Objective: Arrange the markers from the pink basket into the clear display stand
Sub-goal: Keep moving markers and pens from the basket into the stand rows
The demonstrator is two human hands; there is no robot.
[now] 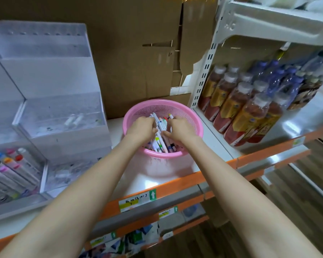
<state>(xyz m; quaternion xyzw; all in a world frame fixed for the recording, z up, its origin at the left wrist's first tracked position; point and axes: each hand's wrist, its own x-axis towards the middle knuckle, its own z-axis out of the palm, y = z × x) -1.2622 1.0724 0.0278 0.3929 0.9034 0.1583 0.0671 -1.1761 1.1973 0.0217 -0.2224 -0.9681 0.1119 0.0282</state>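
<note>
- My L hand (141,127) & R hand (178,127) are both reaching into the pink basket (162,101). Fingers are curling in from either side round a bunch of markers (159,127), so the grip is narrow & closing, not spread.
- The markers are lying in a loose heap, mostly pointing away from me. The basket is sitting on the white shelf (218,146), just R of the clear display stand (63,75).
- I'm judging them light, w/ stiff plastic barrels. Smooth too, so prob. sliding against each other when bundled. Not fragile, tho caps could pop if squeezed hard.
- I'm thinking mid-barrel is the best hold, w/ thumbs under & fingers over, keeping them parallel so none are fanning out.
- A smaller bunch is looking safer than a big one.
- The stand's low front-L bay is already holding a row of capped markers (9,168), leaning back.
- Something pale is lying in the middle tier; can't tell what.
</note>
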